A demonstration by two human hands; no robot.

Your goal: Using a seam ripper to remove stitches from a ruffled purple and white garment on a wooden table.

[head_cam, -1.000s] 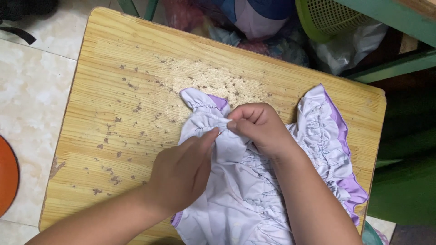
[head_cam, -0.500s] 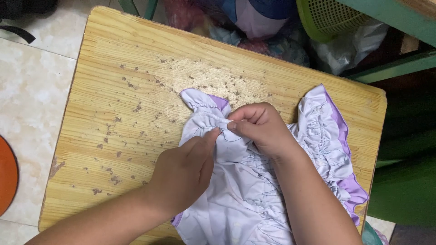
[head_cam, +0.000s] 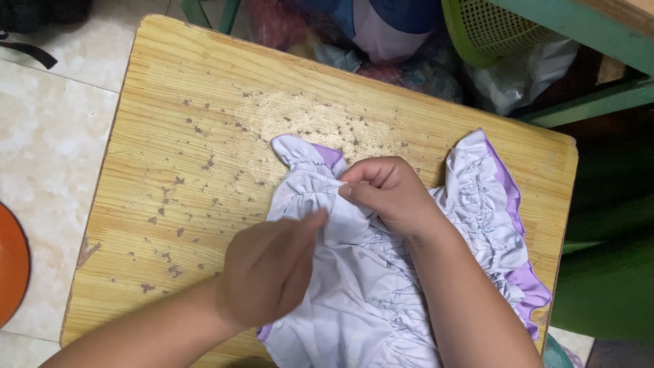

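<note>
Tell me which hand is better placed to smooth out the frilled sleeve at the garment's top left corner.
Left. The left hand lies flat on the garment, fingertips just below that sleeve. The right hand is closed, pinching a fold beside it.

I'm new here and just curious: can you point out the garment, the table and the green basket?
Garment [head_cam: 368, 300]: head view, on the gathered white cloth between the forearms.
Table [head_cam: 177, 102]: head view, on the bare wooden top, far left part.
Green basket [head_cam: 490, 27]: head view, on its meshed side wall.
</note>
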